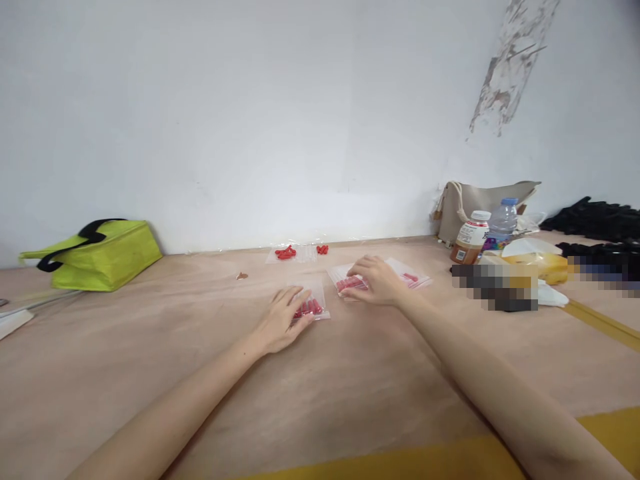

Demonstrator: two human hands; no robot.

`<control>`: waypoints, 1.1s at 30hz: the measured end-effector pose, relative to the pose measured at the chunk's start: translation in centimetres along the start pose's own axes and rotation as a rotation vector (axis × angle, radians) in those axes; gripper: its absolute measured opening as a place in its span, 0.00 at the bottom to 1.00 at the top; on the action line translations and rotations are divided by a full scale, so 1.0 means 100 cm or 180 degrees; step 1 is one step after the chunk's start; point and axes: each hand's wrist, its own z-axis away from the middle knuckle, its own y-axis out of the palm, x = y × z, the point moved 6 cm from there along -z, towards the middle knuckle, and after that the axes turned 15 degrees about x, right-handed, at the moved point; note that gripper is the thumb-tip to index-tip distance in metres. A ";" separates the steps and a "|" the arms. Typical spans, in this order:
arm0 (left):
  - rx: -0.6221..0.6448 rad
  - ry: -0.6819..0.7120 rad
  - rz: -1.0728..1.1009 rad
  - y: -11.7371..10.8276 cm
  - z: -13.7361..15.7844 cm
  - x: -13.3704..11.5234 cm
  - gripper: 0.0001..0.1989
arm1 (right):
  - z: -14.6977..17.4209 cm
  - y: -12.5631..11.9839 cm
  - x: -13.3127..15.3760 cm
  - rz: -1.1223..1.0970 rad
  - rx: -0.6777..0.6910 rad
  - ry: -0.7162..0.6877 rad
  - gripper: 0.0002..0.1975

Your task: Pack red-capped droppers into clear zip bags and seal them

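Note:
My left hand (284, 321) lies over the left side of a small clear plastic bag (320, 292) holding several red cylindrical pieces (313, 307). Its thumb and fingers are apart, touching the bag. My right hand (379, 280) arches over another clear bag (340, 272) with similar red pieces (346, 285) inside. Thumb and fingers there are also spread, with the fingertips at the bag; the palm hides part of it. Just right of that hand, partly covered by it, lies a further clear bag (423, 279) with red pieces.
Toward the wall lie a clear bag with red pieces (286, 253) and loose red pieces (323, 250). A small brown scrap (242, 275) is left of them. A lime-green bag (117, 257) stands left; bottles (471, 237), a grey bag (453, 217) and a tissue pack (547, 265) stand right.

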 end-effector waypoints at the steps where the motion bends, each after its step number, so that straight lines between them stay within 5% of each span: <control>1: 0.0145 0.0077 -0.0040 0.005 -0.004 -0.002 0.23 | 0.002 -0.004 -0.012 0.0013 0.0116 0.0164 0.22; 4: 0.0664 0.0281 -0.0164 0.020 -0.012 0.000 0.23 | 0.010 -0.002 -0.037 0.0155 0.0540 0.0425 0.27; 7: 0.0961 0.0272 -0.0249 0.023 -0.010 0.015 0.22 | 0.015 0.010 -0.046 0.0134 0.0888 0.0408 0.21; 13: 0.0685 0.0048 -0.0479 0.008 0.030 0.070 0.22 | 0.018 0.019 -0.060 -0.0484 0.1092 0.0326 0.08; 16: 0.0554 -0.0160 -0.0498 0.003 0.057 0.098 0.22 | 0.019 0.015 -0.066 -0.0734 0.0727 0.0527 0.11; 19: 0.0506 -0.0292 -0.0501 -0.001 0.072 0.111 0.21 | 0.022 0.001 -0.065 -0.0523 -0.0408 0.1117 0.12; 21: 0.0395 -0.0323 -0.0579 -0.005 0.072 0.106 0.22 | 0.021 -0.006 -0.049 -0.0223 -0.1083 0.1225 0.13; 24: 0.0123 -0.0423 -0.0530 -0.009 0.059 0.086 0.26 | 0.007 -0.005 -0.009 0.0488 -0.1489 0.0752 0.11; 28: -0.0042 -0.0399 -0.0027 -0.004 0.030 0.047 0.26 | -0.016 0.017 0.046 0.1216 -0.1362 -0.0226 0.09; 33: -0.0198 0.0136 0.0195 0.006 -0.001 0.016 0.21 | -0.029 0.051 0.079 0.1276 -0.0860 -0.0783 0.11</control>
